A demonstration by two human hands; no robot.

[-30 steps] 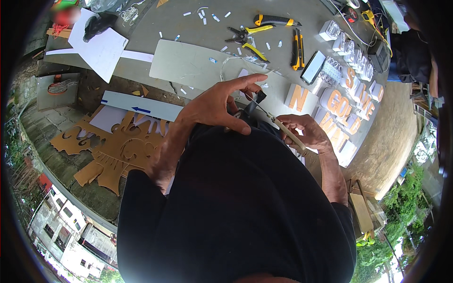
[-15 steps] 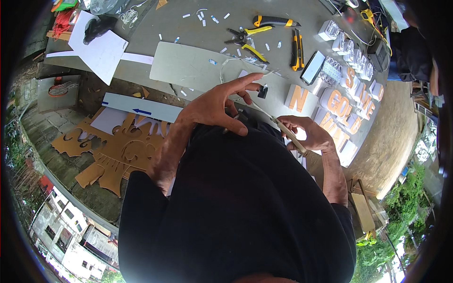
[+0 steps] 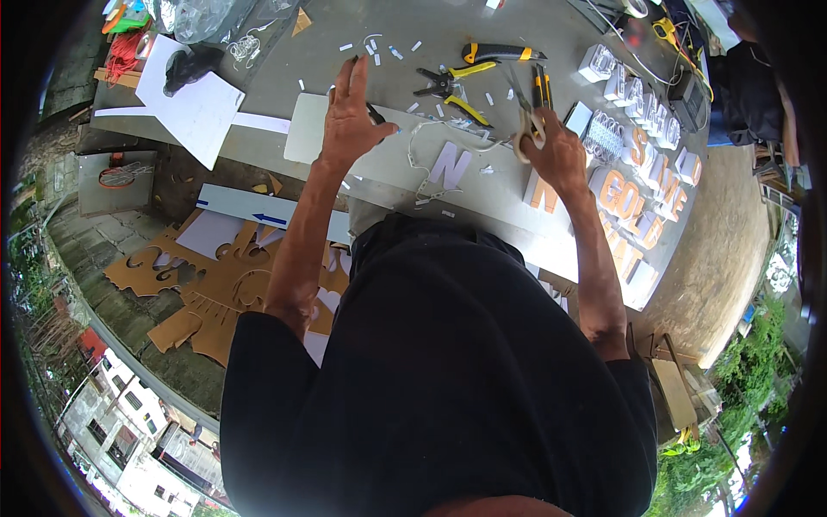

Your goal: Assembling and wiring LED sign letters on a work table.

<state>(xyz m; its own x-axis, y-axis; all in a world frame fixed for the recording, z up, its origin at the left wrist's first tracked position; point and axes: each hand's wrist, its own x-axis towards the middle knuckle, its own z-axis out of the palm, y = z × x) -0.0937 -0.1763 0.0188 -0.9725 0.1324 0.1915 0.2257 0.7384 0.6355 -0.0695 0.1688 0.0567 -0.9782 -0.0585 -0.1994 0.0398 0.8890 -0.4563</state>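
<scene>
My left hand [image 3: 347,121] is over the near edge of the pale flat sheet [image 3: 308,129], fingers stretched forward and thumb apart. A small dark thing [image 3: 376,114] shows beside the thumb, partly hidden; its kind is unclear. In my right hand [image 3: 558,157] is a pair of scissors [image 3: 522,129] with pale handles, blades pointing away beside an orange-and-black utility knife [image 3: 541,90]. Between my hands a white letter N [image 3: 450,165] lies on the table, with thin white wire [image 3: 412,151] looped next to it.
Yellow-handled wire strippers [image 3: 452,90] and another utility knife [image 3: 500,53] lie ahead, among small white scraps. Wood-faced letters [image 3: 622,198], white letter blocks [image 3: 633,93] and a phone [image 3: 577,119] are at the right. Brown cut-out board [image 3: 207,284] lies lower left.
Both hands have moved forward from near my waist and apart, the left going left. The scissors have come forward in my right hand. The letter N now shows on the table.
</scene>
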